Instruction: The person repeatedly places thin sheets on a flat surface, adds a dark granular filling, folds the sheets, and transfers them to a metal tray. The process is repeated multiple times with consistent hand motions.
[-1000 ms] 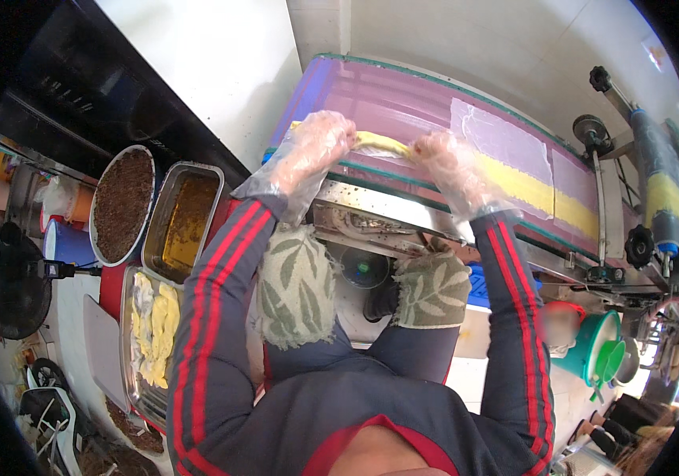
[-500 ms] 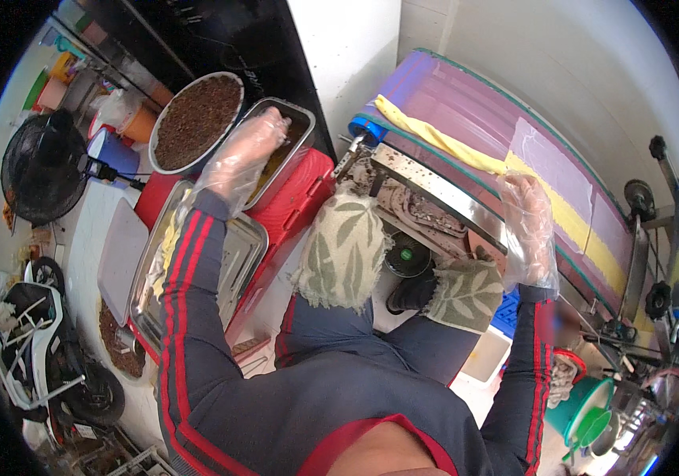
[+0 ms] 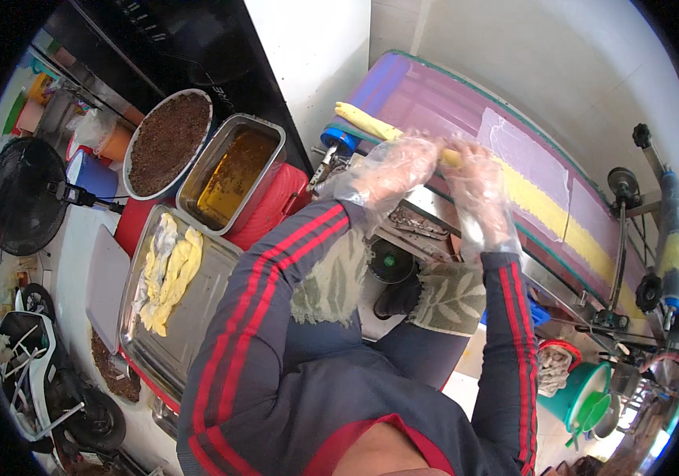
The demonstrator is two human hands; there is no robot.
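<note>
Both my hands wear clear plastic gloves and are side by side at the near edge of a glass-topped, purple work surface (image 3: pixel 423 95). A soft yellow dough strip (image 3: pixel 363 120) runs beneath them, its rolled end sticking out to the left. My left hand (image 3: pixel 403 166) has its fingers curled over the strip. Close on its right, my right hand (image 3: pixel 476 178) pinches the same strip, with a bit of yellow showing between the hands. Beyond the right hand, the dough lies as a flat yellow band (image 3: pixel 538 200) beside a pale translucent sheet (image 3: pixel 526 163).
To my left are a pan of amber oil (image 3: pixel 236 170), a bowl of brown crumbly filling (image 3: pixel 169 147) and a metal tray (image 3: pixel 200 305) with yellow dough pieces (image 3: pixel 174 274). A black fan (image 3: pixel 26 194) stands farther left. A metal-framed roller (image 3: pixel 677 238) is at right.
My left hand has moved right from the oil pan to the dough strip. My right hand has shifted left along the strip, close to the left one. The view has turned slightly.
</note>
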